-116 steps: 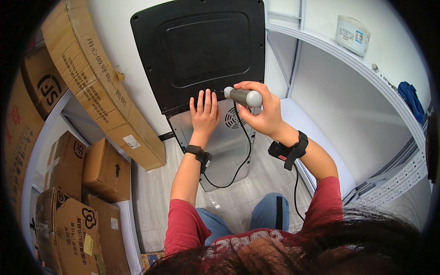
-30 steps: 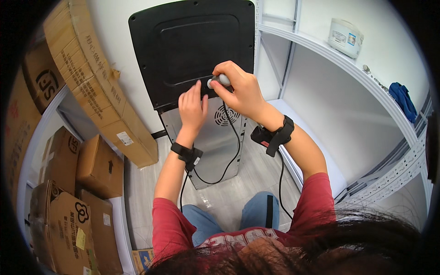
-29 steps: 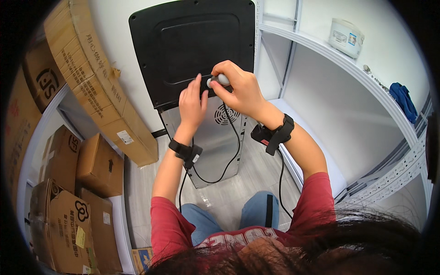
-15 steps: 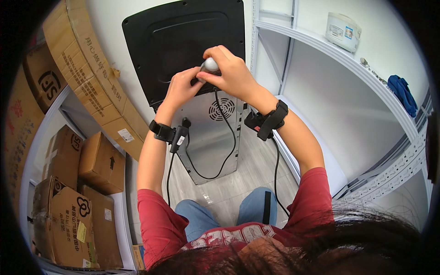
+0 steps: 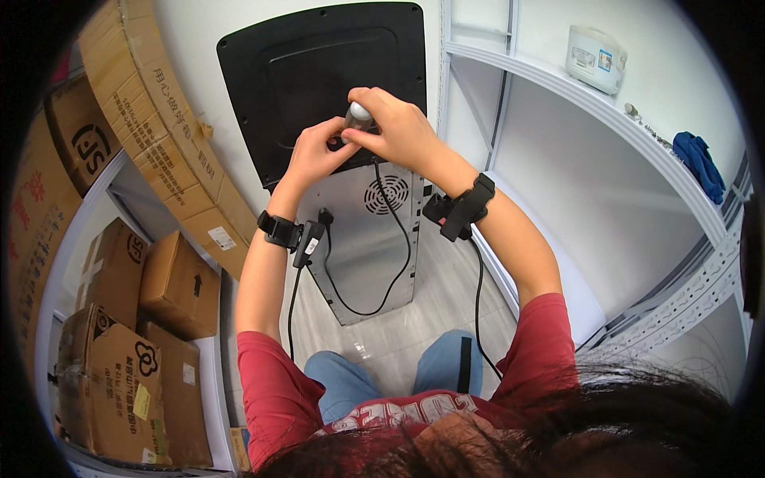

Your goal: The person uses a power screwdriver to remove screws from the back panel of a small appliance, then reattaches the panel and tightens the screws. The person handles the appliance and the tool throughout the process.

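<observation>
My right hand grips a screwdriver with a rounded grey end and a translucent handle; its shaft is hidden by my fingers. Beside it, my left hand is closed in a pinch near the tool's lower end. What those left fingers hold cannot be made out. Both hands are over the lower edge of a black panel, which tops a tall metal-backed appliance. Round vent slots and a black power cord show on the metal below.
Cardboard boxes fill the shelving at left, with a tall flat carton leaning by the wall. White metal shelving at right bears a white rice cooker and a blue cloth. Wrist straps trail black cables beside my legs.
The screwdriver's handle has tilted, so more of its side shows below the rounded end. My right hand has shifted slightly; the left stays in its pinch.
</observation>
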Available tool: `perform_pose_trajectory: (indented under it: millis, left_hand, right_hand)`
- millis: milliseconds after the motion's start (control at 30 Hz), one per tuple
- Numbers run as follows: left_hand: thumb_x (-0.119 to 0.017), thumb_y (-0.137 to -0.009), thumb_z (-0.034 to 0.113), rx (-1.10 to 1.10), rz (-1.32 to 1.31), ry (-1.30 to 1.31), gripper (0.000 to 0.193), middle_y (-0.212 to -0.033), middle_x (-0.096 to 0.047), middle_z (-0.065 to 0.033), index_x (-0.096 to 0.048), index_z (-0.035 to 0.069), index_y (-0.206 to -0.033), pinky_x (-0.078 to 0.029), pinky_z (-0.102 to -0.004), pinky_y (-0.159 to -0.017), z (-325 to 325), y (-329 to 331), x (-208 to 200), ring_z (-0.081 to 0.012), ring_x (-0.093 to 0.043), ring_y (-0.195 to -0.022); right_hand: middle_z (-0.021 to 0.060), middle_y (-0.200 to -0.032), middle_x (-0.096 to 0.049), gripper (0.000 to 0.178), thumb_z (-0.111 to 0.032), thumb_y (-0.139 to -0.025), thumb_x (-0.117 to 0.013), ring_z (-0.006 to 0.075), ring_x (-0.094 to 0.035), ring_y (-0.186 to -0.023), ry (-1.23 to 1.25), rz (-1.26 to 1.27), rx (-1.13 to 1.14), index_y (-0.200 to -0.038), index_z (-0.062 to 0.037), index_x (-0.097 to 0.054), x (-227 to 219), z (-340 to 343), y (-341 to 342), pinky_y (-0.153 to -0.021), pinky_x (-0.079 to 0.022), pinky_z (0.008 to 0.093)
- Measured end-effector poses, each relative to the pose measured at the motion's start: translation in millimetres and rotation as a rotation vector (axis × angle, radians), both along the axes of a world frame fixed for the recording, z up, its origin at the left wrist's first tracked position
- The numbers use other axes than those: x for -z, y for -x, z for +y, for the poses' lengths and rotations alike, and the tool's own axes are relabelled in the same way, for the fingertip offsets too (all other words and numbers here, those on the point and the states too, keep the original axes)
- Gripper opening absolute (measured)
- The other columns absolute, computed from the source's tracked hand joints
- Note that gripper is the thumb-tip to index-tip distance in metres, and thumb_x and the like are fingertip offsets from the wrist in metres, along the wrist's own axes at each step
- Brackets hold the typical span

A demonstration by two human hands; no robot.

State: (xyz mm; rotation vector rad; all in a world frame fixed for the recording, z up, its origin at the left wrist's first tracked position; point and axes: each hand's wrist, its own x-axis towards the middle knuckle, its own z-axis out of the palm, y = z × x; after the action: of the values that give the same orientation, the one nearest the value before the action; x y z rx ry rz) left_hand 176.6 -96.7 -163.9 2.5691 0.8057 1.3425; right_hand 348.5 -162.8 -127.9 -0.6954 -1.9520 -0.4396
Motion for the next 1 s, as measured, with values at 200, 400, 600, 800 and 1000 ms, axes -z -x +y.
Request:
perform_pose_trajectory:
  millis: [200, 400, 600, 800, 1000]
  left_hand:
    - [-0.064, -0.068, 0.005, -0.293, 0.278, -0.562, 0.040, -0.121, -0.055, -0.0080, -0.059, 0.006, -0.108, -0.036, -0.0402, -0.101, 15, 12, 44, -0.0232, -0.047, -0.120]
    - [-0.061, -0.069, 0.000, -0.344, 0.297, -0.620, 0.030, -0.128, -0.052, -0.0081, -0.060, 0.003, -0.099, -0.032, -0.0419, -0.108, 28, 21, 60, -0.0230, -0.042, -0.127]
    - [-0.060, -0.070, -0.002, -0.287, 0.223, -0.571, 0.027, -0.129, -0.052, -0.0066, -0.060, 0.002, -0.097, -0.033, -0.0408, -0.107, 30, 20, 60, -0.0222, -0.043, -0.126]
    - [-0.060, -0.070, -0.002, -0.266, 0.204, -0.564, 0.027, -0.129, -0.052, -0.0066, -0.060, 0.002, -0.097, -0.033, -0.0408, -0.107, 30, 19, 59, -0.0224, -0.043, -0.126]
    - [-0.061, -0.070, -0.002, -0.269, 0.199, -0.566, 0.028, -0.129, -0.052, -0.0071, -0.060, 0.002, -0.098, -0.033, -0.0417, -0.107, 33, 20, 62, -0.0235, -0.043, -0.126]
  right_hand:
    - [0.0085, -0.089, -0.061, 0.050, -0.017, -0.077, -0.072, 0.0138, -0.059, -0.062, 0.137, 0.165, -0.057, -0.118, -0.0078, -0.045, 21, -7, -6, -0.056, -0.049, 0.0256]
    - [0.0097, -0.086, -0.063, 0.045, -0.012, -0.075, -0.071, 0.0172, -0.066, -0.067, 0.172, 0.356, -0.113, -0.111, -0.0059, -0.046, 36, -10, -6, -0.060, -0.054, 0.0273]
    - [0.0086, -0.095, -0.065, 0.044, -0.006, -0.075, -0.070, 0.0123, -0.063, -0.065, 0.177, 0.372, -0.105, -0.108, -0.0060, -0.040, 46, -16, -19, -0.054, -0.051, 0.0239]
    - [0.0093, -0.099, -0.064, 0.047, -0.005, -0.075, -0.071, 0.0118, -0.061, -0.065, 0.059, 0.352, -0.128, -0.110, -0.0064, -0.040, 55, -9, -18, -0.055, -0.050, 0.0237]
    - [0.0093, -0.101, -0.063, 0.048, -0.004, -0.076, -0.071, 0.0121, -0.061, -0.068, 0.075, 0.325, -0.140, -0.111, -0.0067, -0.039, 60, -5, -14, -0.057, -0.050, 0.0241]
